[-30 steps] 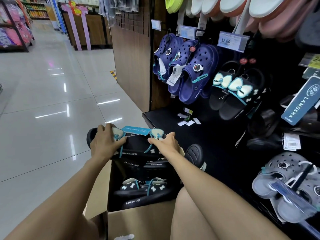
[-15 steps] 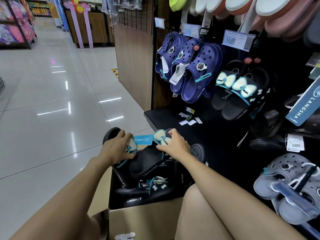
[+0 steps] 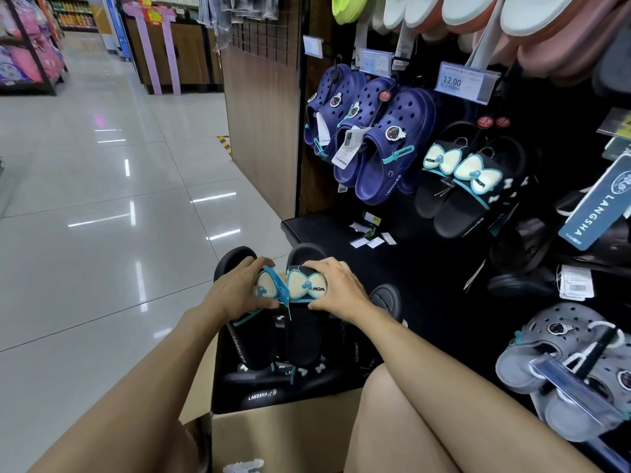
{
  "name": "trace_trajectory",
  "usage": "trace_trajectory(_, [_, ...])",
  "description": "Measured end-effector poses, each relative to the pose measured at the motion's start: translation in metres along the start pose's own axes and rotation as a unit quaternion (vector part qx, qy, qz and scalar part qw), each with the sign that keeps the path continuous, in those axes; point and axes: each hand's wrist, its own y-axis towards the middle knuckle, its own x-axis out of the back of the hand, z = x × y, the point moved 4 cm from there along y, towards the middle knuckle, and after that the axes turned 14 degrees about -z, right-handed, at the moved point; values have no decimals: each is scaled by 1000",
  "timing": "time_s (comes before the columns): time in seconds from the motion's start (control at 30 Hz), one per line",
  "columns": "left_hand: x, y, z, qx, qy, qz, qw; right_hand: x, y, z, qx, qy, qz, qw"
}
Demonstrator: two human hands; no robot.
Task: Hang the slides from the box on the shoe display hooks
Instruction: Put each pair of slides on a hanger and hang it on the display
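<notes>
On the right stands the dark display wall [image 3: 426, 274], with blue clogs [image 3: 382, 131] hanging at its far left and a matching pair of black slides with pale bows [image 3: 467, 186] already hung just right of them. Grey clogs [image 3: 563, 363] hang nearer, low on the right. Near the bottom of the view sits the open cardboard box [image 3: 286, 435], with more black slides [image 3: 273, 384] lying inside it.

Held upright just above the box is the pair of slides [image 3: 273, 315] in hand, toes down, heels pointing far, side by side and touching. The left hand [image 3: 235, 295] grips the left slide across its strap, fingers curled over the bow and thumb underneath. The right hand [image 3: 338, 291] grips the right slide the same way, thumb pressing the near edge of the strap. A blue tag [image 3: 278, 290] sticks up between the two bows, and the pair seems joined there, though the fastening is too small to make out.

These look like moulded foam slides: light, springy, a little grippy and unlikely to be hurt by a squeeze. The straps are the firmest place to hold. For hanging, it would likely be easiest to carry them by the straps or soles, keeping the tag and any loop at it free to slip over a hook.
</notes>
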Motion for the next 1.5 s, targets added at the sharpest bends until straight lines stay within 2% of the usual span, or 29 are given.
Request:
trace_trajectory(0.3, [-7,5,-6,-32,-65,-31,997,-5,-2,6,59,38,25,997])
trace_trajectory(0.47, [-11,7,-1,-16,-77,-7,997,1,-3,7,83,41,12,996])
trace_trajectory(0.6, [-15,9,-3,-3,-60,-24,998,2,-4,7,90,41,13,995])
trace_trajectory(0.9, [-12,16,-14,38,-63,-102,992,-1,-1,-1,57,71,15,996])
trace_trajectory(1.4, [-21,24,-49,47,-115,-132,983,24,-4,-26,49,83,-26,995])
trace_trajectory(1.5, [-23,26,-60,53,-108,-138,983,39,-7,-43,11,132,-98,986])
